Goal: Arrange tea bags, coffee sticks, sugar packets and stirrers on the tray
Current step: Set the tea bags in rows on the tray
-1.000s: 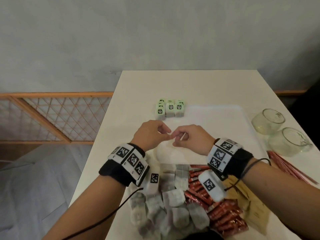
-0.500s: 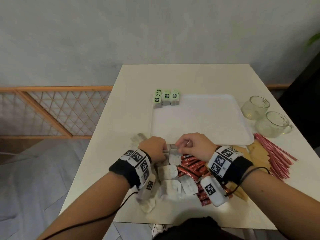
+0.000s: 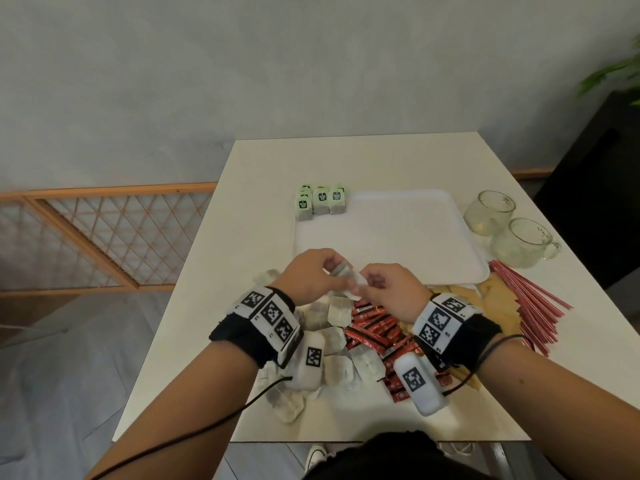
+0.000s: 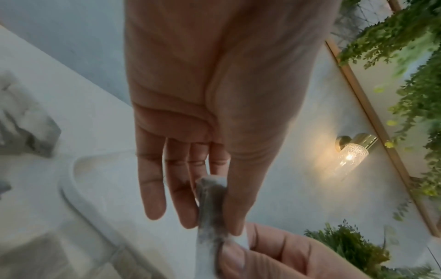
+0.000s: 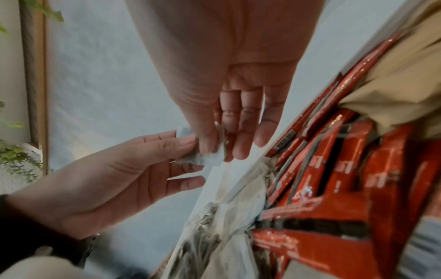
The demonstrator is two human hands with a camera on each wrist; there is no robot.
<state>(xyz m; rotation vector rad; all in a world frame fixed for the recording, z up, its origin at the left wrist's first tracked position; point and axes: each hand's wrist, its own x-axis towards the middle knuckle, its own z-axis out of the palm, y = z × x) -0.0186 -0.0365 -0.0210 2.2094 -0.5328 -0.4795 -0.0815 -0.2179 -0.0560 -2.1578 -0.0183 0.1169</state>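
Observation:
Both hands meet just above the near edge of the white tray [image 3: 398,233]. My left hand [image 3: 313,273] pinches one end of a pale tea bag [image 3: 343,271] between thumb and fingers, and my right hand [image 3: 389,292] pinches its other end. The same tea bag [image 4: 211,209] shows at my left thumb, and the tea bag [image 5: 207,156] shows under my right thumb. Three tea bags with green tags [image 3: 320,200] stand at the tray's far left corner. Below my wrists lie loose tea bags [image 3: 337,368] and red coffee sticks [image 3: 377,329].
Two glass cups [image 3: 507,228] stand right of the tray. Red stirrers [image 3: 530,303] fan out at the right, beside tan sugar packets [image 3: 498,306]. The table's near edge [image 3: 346,439] runs just under my forearms. A wooden lattice rail [image 3: 104,237] stands to the left.
Both hands dipped into the tea bag pile near the tray's front edge, then rose with one tea bag held between them.

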